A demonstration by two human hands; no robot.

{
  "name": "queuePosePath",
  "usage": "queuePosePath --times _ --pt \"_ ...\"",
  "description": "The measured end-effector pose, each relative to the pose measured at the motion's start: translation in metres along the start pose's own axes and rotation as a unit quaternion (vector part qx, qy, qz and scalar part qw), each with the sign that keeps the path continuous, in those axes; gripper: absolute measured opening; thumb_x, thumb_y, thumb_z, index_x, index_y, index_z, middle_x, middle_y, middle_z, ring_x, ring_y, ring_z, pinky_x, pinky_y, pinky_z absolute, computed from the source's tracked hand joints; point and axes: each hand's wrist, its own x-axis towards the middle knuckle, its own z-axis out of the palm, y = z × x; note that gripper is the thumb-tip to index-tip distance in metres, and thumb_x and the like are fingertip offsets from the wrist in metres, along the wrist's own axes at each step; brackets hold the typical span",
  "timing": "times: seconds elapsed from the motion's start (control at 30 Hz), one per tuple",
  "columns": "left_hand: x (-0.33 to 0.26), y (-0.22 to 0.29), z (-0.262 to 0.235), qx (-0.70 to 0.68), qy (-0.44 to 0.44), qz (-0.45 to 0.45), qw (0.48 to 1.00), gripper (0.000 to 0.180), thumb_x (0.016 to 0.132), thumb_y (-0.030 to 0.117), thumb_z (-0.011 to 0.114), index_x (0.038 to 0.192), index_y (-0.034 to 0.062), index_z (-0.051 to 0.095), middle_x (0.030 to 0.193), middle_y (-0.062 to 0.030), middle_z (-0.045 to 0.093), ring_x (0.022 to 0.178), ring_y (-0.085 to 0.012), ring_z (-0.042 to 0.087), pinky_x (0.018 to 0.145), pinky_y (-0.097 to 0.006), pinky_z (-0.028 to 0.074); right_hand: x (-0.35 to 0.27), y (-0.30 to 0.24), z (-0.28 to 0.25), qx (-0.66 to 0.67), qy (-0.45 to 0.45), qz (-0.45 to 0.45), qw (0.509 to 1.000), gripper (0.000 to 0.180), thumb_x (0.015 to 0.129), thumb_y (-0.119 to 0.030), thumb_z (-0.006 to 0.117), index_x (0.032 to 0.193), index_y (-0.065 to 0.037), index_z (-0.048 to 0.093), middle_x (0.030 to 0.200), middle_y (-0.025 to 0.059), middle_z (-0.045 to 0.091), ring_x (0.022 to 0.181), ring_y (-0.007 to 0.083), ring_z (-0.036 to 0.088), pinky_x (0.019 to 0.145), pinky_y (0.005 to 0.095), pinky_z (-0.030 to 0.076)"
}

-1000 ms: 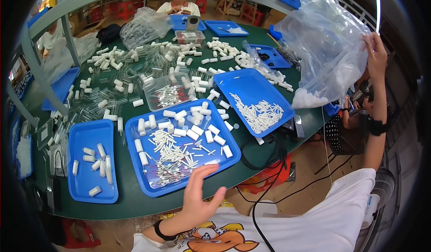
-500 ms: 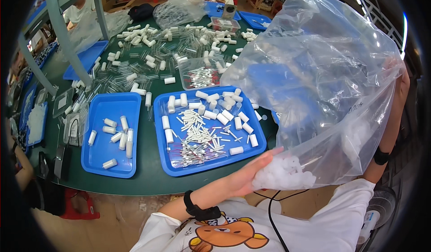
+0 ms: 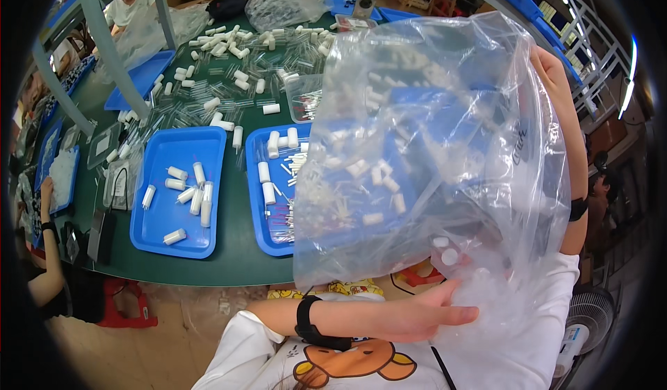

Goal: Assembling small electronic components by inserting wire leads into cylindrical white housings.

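A large clear bag [image 3: 445, 161] is held up in front of the person, above the near edge of the green surface [image 3: 236, 251]. The left hand [image 3: 424, 313] is laid under the bag's lower end, palm against the plastic, with the fingers [image 3: 455, 315] stretched out and not closed; the bag's bottom is pressed on them and rises from the fingertips upward and away. A black band [image 3: 309, 324] is worn on that wrist. The right hand [image 3: 552, 70] is raised at the bag's upper right edge, and the plastic is gathered against it; whether its fingers are clenched on the film cannot be told, since they are hidden behind it. A few small white caps [image 3: 445, 250] are seen inside the bag, just above the left fingertips.

Beyond the left fingers, seen partly through the plastic, a blue tray [image 3: 267, 230] with white tubes and thin sticks is set on the surface. A second blue tray [image 3: 156, 230] with a handful of white tubes [image 3: 191, 195] lies further to the left of the fingers. Farther off, many loose white tubes [image 3: 229, 77] are scattered over the surface. At the far left edge another person's forearm [image 3: 45, 251] is seen.
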Motion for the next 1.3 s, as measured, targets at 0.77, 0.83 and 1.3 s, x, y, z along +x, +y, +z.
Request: queuePosePath --times 0.77,0.83,1.3 --pt "-0.012 0.035 0.020 -0.046 0.172 0.187 0.966 0.089 0.084 0.036 0.061 0.145 0.0140 0.000 0.141 -0.0036 0.028 0.131 -0.0141 0.025 0.101 -0.027 0.026 0.053 0.012 -0.031 -0.344 0.125 -0.016 0.931 0.055 0.070 -0.054 0.072 0.051 -0.007 0.050 0.048 -0.0010 0.049 0.045 0.0064 0.045 0.046 0.0198 0.034" --pt "-0.012 0.041 0.031 -0.033 0.123 0.205 0.971 0.091 0.084 0.038 0.061 0.145 0.0131 -0.002 0.141 -0.0040 0.027 0.130 -0.0135 0.026 0.101 -0.026 0.026 0.060 0.007 -0.029 -0.358 0.104 -0.045 0.927 0.054 0.070 -0.054 0.072 0.053 -0.008 0.050 0.048 -0.0019 0.047 0.045 0.0062 0.044 0.046 0.0194 0.033" --pt "0.014 0.044 0.045 0.016 0.050 0.256 0.965 0.099 0.081 0.044 0.063 0.144 0.0105 -0.006 0.130 -0.0063 0.037 0.092 -0.0051 0.046 0.054 -0.017 0.035 0.085 -0.004 -0.013 -0.368 0.063 -0.109 0.921 0.056 0.072 -0.051 0.073 0.051 -0.009 0.042 0.048 -0.0046 0.038 0.045 0.0046 0.035 0.044 0.0210 0.026"
